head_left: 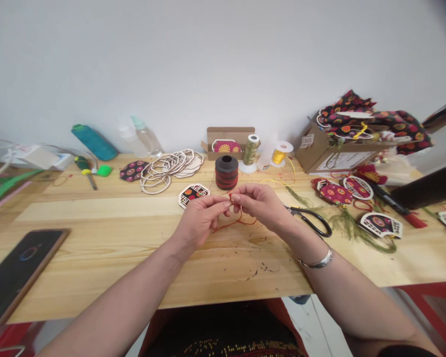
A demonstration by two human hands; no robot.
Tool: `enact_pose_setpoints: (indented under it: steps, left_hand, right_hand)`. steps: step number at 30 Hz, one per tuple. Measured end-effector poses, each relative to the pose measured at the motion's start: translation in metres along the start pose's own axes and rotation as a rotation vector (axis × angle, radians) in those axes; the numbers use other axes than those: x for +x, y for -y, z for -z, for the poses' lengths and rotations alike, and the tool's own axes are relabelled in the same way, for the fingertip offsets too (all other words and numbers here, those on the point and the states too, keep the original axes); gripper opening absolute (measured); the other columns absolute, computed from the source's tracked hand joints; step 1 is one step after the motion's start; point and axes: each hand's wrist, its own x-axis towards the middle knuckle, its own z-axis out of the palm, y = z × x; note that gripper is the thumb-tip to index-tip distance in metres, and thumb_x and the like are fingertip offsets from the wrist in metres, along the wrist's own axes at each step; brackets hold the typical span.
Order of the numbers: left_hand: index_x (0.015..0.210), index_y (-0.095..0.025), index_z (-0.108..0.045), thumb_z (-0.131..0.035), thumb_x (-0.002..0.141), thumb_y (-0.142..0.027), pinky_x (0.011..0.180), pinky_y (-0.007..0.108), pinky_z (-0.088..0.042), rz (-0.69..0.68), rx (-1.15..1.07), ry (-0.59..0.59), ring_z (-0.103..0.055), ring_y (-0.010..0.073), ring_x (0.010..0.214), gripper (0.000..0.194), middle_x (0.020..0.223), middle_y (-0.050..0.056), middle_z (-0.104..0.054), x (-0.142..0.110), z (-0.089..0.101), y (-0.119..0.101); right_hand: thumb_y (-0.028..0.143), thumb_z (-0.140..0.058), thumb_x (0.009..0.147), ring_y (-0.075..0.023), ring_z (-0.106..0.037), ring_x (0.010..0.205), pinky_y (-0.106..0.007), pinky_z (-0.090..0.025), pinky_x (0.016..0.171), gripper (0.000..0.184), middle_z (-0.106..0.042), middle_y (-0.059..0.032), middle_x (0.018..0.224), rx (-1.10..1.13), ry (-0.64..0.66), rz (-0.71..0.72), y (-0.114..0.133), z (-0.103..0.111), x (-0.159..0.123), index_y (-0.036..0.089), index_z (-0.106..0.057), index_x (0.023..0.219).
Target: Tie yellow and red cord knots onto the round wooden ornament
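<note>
My left hand [201,216] and my right hand [259,204] meet over the middle of the table, fingertips almost touching. Between them both pinch a thin red cord [241,221], whose loose length hangs down and loops on the wood below. Just behind my fingers stands a black spool wound with dark red cord [226,174]. An ornament with a pale cut-out frame and dark patterned fabric [193,194] lies beyond my left hand. Black-handled scissors [314,221] rest by my right wrist, their blades partly hidden. The exact spot where the cord is gripped is hidden by my fingers.
Pale cut-out wooden frames [171,168] lie at the back, near a teal thread cone [92,141]. Green [250,150] and yellow [278,156] spools stand behind. A cardboard box [334,151] with fabric and tasselled ornaments [380,225] occupy the right. A phone [26,267] lies front left.
</note>
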Motion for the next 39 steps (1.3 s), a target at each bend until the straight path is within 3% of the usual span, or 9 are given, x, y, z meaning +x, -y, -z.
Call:
enact_pose_setpoints:
  steps: [4,13,21,26,29,32,34,37,39]
  left_hand:
    - [0.07,-0.015,-0.073,-0.075,0.064,-0.026,0.035,0.016,-0.023,-0.05,0.033,-0.085,-0.037,0.0021,0.037,0.012,0.055,-0.002,-0.062,0.002,0.001,-0.002]
    - [0.074,-0.012,-0.071,-0.075,0.065,-0.029,0.034,0.018,-0.022,-0.099,0.029,-0.225,-0.032,0.0023,0.038,0.02,0.061,0.001,-0.065,0.004,0.001,-0.001]
    - [0.071,-0.01,-0.067,-0.075,0.066,-0.028,0.034,0.015,-0.019,-0.034,-0.116,-0.132,-0.024,-0.0001,0.038,0.021,0.054,-0.003,-0.056,0.003,0.003,-0.004]
    - [0.072,-0.011,-0.065,-0.077,0.063,-0.025,0.034,0.013,-0.017,-0.022,-0.196,-0.117,-0.026,-0.0016,0.037,0.021,0.061,-0.001,-0.06,0.007,0.006,0.0]
    - [0.071,-0.011,-0.065,-0.077,0.062,-0.025,0.034,0.013,-0.016,-0.018,-0.205,-0.132,-0.026,-0.0017,0.036,0.021,0.055,-0.004,-0.055,0.007,0.007,0.0]
    - [0.071,-0.012,-0.066,-0.078,0.061,-0.026,0.034,0.012,-0.021,0.0,-0.203,-0.14,-0.031,-0.0007,0.037,0.021,0.054,-0.004,-0.055,0.006,0.005,-0.001]
    - [0.072,-0.013,-0.067,-0.079,0.06,-0.025,0.036,0.013,-0.026,0.016,-0.19,-0.128,-0.039,0.0013,0.04,0.021,0.054,-0.004,-0.056,0.004,0.003,-0.002]
    - [0.074,-0.014,-0.069,-0.079,0.061,-0.027,0.035,0.013,-0.028,0.047,-0.138,-0.108,-0.043,0.0032,0.041,0.021,0.053,-0.004,-0.056,0.002,0.001,-0.004]
    - [0.074,-0.015,-0.07,-0.079,0.062,-0.029,0.034,0.014,-0.027,0.061,-0.098,-0.103,-0.041,0.0031,0.038,0.02,0.052,-0.004,-0.056,0.002,0.0,-0.004]
  right_hand:
    - [0.032,-0.057,0.083,-0.0098,-0.053,0.064,-0.023,-0.04,0.062,0.02,-0.066,-0.001,0.073,-0.235,-0.067,0.109,-0.004,0.006,0.002,0.016,-0.069,0.085]
    - [0.038,-0.052,0.088,-0.0081,-0.038,0.05,-0.024,-0.028,0.049,0.031,-0.052,0.0024,0.054,-0.616,-0.114,0.24,0.0,0.0,-0.009,0.017,-0.067,0.073]
    - [0.009,-0.038,0.089,-0.0146,-0.048,0.056,-0.03,-0.029,0.051,0.027,-0.059,-0.0051,0.064,-1.373,0.031,0.796,-0.009,-0.018,-0.017,0.014,-0.061,0.075]
    - [0.003,-0.038,0.085,-0.0166,-0.049,0.054,-0.032,-0.031,0.048,0.028,-0.058,-0.005,0.062,-1.496,0.079,0.959,-0.01,-0.029,-0.021,0.013,-0.061,0.073]
    - [0.007,-0.042,0.086,-0.017,-0.05,0.056,-0.033,-0.034,0.049,0.025,-0.06,-0.005,0.066,-1.435,0.211,0.981,-0.009,-0.034,-0.026,0.014,-0.063,0.074]
    - [0.026,-0.048,0.09,-0.0164,-0.053,0.064,-0.031,-0.041,0.057,0.026,-0.063,-0.0051,0.072,-1.064,0.271,0.957,-0.003,-0.031,-0.029,0.016,-0.064,0.073]
    - [0.031,-0.05,0.09,-0.0159,-0.056,0.073,-0.03,-0.045,0.067,0.026,-0.065,-0.0063,0.079,-0.739,0.074,0.855,0.0,-0.024,-0.026,0.016,-0.065,0.075]
    - [0.026,-0.055,0.087,-0.0155,-0.059,0.081,-0.031,-0.046,0.076,0.018,-0.067,-0.0063,0.085,-0.356,-0.277,0.538,-0.001,-0.011,-0.012,0.017,-0.066,0.077]
    - [0.031,-0.061,0.083,-0.0145,-0.06,0.076,-0.031,-0.046,0.075,0.015,-0.067,-0.0041,0.08,-0.125,-0.315,0.29,-0.005,-0.004,-0.002,0.018,-0.066,0.077]
